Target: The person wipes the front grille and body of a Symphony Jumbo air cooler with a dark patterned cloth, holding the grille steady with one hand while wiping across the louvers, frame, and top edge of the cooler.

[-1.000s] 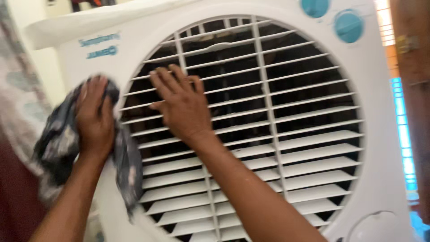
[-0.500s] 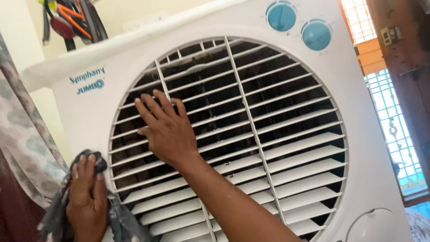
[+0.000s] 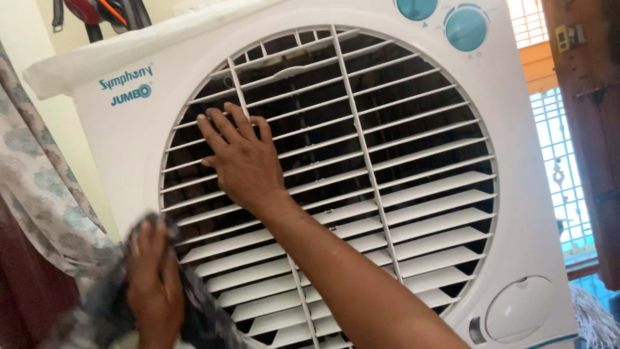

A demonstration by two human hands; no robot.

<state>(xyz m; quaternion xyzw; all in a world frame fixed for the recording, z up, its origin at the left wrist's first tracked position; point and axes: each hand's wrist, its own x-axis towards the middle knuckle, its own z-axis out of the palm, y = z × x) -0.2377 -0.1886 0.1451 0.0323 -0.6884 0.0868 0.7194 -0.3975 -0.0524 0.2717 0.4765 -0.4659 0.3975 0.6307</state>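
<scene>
A large white air cooler (image 3: 536, 194) fills the view, with a round front grille of white slats (image 3: 413, 194). My right hand (image 3: 240, 158) lies flat on the upper left slats, fingers spread, holding nothing. My left hand (image 3: 154, 284) presses a dark patterned cloth (image 3: 200, 317) against the lower left edge of the grille; the cloth is blurred and hangs below the hand.
Two blue round knobs (image 3: 465, 27) sit at the cooler's top right. A patterned curtain (image 3: 39, 194) hangs at the left. At the right stand a brown wooden door (image 3: 591, 129) and a window grille (image 3: 558, 168). Bags hang on the wall above the cooler (image 3: 103, 11).
My left hand with the cloth has moved down along the grille's left edge, from the upper left to the lower left. My right hand stayed flat on the slats.
</scene>
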